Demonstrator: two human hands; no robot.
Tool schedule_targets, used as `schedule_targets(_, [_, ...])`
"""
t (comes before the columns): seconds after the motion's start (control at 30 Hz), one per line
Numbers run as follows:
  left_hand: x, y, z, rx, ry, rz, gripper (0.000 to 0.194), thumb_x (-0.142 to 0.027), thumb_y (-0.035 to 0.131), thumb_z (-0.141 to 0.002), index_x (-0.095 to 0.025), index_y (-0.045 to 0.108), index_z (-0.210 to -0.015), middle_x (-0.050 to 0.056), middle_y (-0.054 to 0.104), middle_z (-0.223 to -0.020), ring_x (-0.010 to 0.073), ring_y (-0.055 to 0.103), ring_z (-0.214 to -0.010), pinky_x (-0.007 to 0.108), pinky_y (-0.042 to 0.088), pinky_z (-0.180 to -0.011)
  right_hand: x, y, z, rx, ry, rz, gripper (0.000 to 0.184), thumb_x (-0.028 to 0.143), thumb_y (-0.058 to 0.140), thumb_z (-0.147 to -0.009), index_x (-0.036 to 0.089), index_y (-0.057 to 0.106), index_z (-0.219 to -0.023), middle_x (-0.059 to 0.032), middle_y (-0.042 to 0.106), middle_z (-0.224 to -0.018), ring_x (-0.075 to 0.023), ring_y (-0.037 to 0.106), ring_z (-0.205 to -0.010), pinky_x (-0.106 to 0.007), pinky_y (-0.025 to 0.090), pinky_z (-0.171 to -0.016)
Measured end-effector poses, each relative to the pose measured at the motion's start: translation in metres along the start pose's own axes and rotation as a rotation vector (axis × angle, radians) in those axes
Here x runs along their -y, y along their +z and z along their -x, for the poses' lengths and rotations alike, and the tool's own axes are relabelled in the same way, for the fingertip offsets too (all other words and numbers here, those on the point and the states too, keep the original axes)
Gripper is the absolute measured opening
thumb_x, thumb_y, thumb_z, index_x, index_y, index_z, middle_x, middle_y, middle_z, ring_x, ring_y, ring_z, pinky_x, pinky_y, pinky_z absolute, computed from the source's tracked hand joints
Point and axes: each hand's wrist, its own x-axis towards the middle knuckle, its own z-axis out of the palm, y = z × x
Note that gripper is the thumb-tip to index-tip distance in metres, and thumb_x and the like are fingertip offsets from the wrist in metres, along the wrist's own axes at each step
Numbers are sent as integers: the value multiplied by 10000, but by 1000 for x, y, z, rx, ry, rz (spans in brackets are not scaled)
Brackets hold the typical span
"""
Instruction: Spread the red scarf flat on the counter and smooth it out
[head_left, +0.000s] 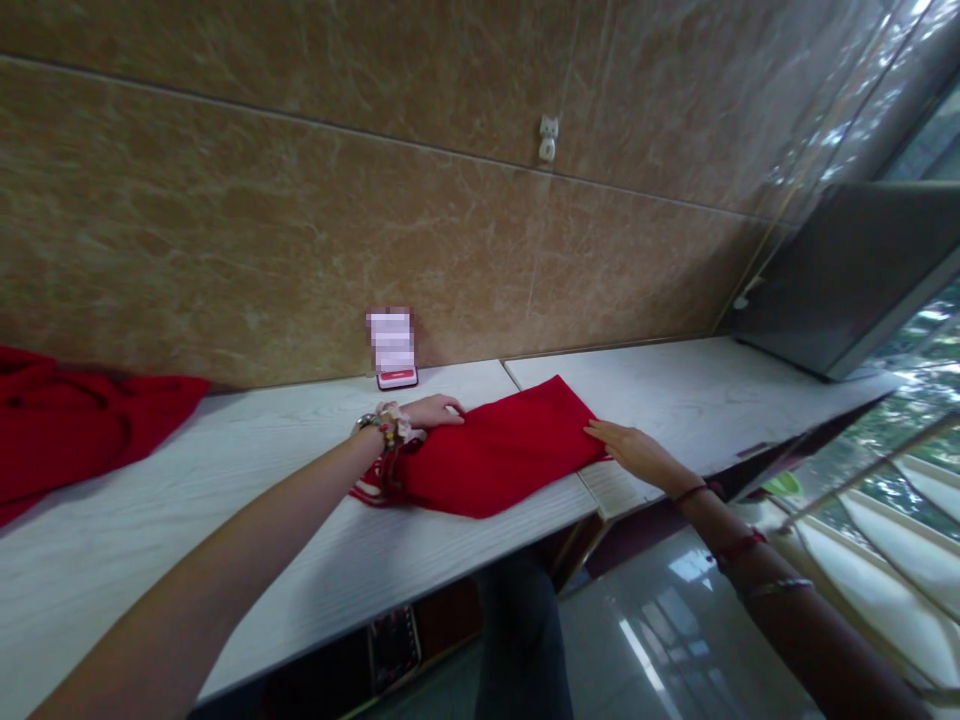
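Note:
A folded red cloth point(502, 450), perhaps a garment, lies on the white countertop point(292, 560). Red-and-white striped trim shows at its left end. My left hand point(437, 410) rests on the cloth's upper left part, palm down, with the thumb and fingers a little apart. At the cloth's right edge, my right hand point(634, 450) lies with its fingers stretched out and touching the fabric. Bracelets and a scrunchie circle my left wrist.
Another red cloth point(90, 430) lies bunched at the far left. A small card-like stand point(394, 350) leans by the marbled wall point(262, 230). At the right end stands a dark grey box-shaped appliance point(855, 270). Below the counter edge, a phone point(394, 645) is visible.

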Motion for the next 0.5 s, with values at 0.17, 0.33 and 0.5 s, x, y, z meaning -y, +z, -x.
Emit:
schedule_targets(0.17, [4,-3,-2,-91,-3,-120,321,-348,488,-847,-145,519,-1095,53,526,-1105,207,537,-953,378,472,-789,1,2,-3,5,-37,77,450,12,349,-790,106,506,-1201,-107,520,-1242,-175,476,-1149,-332,414,-961])
schedule_targets(0.33, [6,4,-5,-173,-31,-293,170,-262,575,-754,-139,637,-853,48,631,-883,214,564,-895,300,422,-828,6,6,-1,29,8,115,452,30,359,-794,91,481,-1225,-133,497,-1259,-198,476,-1149,-350,415,-953])
schedule_targets(0.5, [-8,-4,-12,-229,76,-397,255,-278,474,-756,-124,658,-842,58,664,-881,176,590,-839,224,420,-754,1,-7,-7,95,38,12,417,279,450,-834,93,510,-1203,-142,503,-1250,-219,470,-1154,-341,391,-977])
